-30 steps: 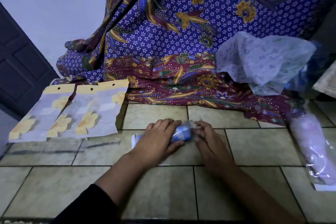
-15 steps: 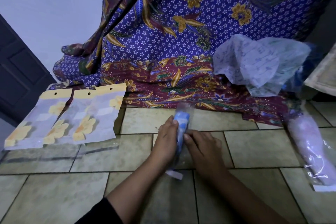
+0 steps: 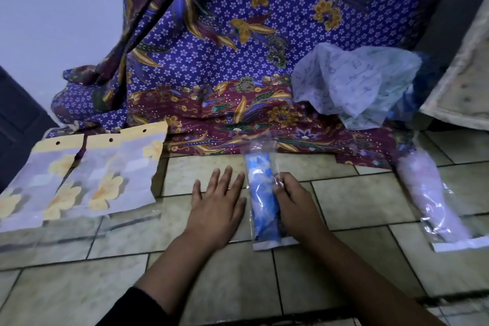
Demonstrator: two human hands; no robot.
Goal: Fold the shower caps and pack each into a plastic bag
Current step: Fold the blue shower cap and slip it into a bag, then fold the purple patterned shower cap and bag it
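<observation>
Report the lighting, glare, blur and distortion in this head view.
Head view: dim, bluish light; white glare streaks on the clear plastic bag holding the rolled blue shower cap and on the bagged pale pink cap; wide-angle lens bends the tile lines; left hand and right hand slightly soft.

Bagged blue cap (image 3: 262, 193), seemingly pinched.

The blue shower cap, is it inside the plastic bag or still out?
Inside: the blue shower cap lies rolled within the clear plastic bag on the floor.
</observation>
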